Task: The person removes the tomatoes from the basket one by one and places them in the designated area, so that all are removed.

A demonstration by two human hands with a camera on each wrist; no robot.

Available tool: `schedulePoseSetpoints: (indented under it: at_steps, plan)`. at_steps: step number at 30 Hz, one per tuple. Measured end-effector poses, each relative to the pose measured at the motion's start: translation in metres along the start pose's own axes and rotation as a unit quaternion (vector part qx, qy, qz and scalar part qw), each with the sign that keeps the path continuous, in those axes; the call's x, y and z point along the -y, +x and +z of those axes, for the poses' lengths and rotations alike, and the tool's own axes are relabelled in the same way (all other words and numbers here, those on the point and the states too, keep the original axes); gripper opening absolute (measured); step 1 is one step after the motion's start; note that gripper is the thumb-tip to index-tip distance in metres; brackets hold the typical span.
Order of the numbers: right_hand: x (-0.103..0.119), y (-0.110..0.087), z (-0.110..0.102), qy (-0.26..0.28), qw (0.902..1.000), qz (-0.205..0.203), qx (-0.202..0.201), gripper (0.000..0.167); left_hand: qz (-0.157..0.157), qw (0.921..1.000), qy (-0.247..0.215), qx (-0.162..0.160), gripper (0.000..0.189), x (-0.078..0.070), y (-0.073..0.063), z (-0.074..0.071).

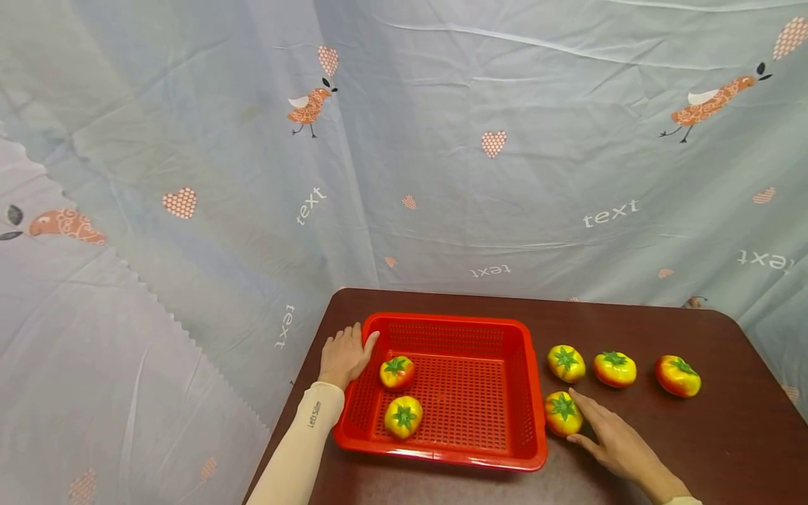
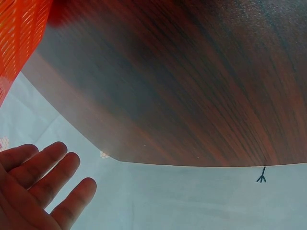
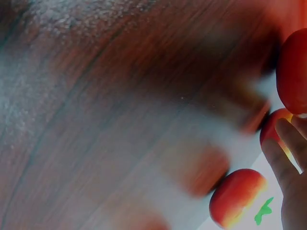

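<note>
A red plastic basket (image 1: 435, 459) holds two glossy yellow-and-red tomatoes with green star-shaped tops, one at the back (image 1: 397, 373) and one at the front (image 1: 403, 417). Against the basket's left rim rests my left hand (image 1: 346, 358), fingers extended and thumb over the edge; those fingers (image 2: 62, 167) look straight in the left wrist view. Just right of the basket, another tomato (image 1: 563, 414) sits on the table. My right hand (image 1: 615, 438) is right at it, fingertips by its upper right side and thumb near its lower edge, fingers (image 3: 283, 160) nearly straight.
Three more tomatoes lie in a row behind my right hand: one near the basket (image 1: 566, 363), a middle one (image 1: 615, 369) and one farther right (image 1: 678, 376). The dark wooden table (image 1: 726, 435) ends against a printed grey-blue cloth (image 1: 442, 175) behind and left.
</note>
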State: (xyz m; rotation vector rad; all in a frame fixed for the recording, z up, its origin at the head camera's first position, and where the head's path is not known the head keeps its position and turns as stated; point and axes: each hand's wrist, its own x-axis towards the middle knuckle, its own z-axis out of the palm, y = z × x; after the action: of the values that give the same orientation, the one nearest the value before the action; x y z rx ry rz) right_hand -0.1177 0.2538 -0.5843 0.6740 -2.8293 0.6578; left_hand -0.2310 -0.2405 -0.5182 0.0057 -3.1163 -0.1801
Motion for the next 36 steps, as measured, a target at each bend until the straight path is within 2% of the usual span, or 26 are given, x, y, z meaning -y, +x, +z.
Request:
schedulePoseSetpoints:
  at_steps: [9,26,36]
  plan:
    - [-0.0012,-0.001,-0.002,0.013,0.999,0.028,0.031,0.074,-0.002,1.0,0.002,0.005,0.074,0.0005,0.0006,0.0004]
    - [0.0021,-0.0003,-0.0048,0.017,0.998,0.042,0.044,0.075,-0.002,1.0,0.0,0.009,0.074,-0.0001,-0.0002,-0.0007]
    - [0.0039,0.0006,-0.0047,0.01,0.9986,0.034,0.039,0.078,0.001,1.0,0.001,0.002,0.072,0.0005,0.0,0.0]
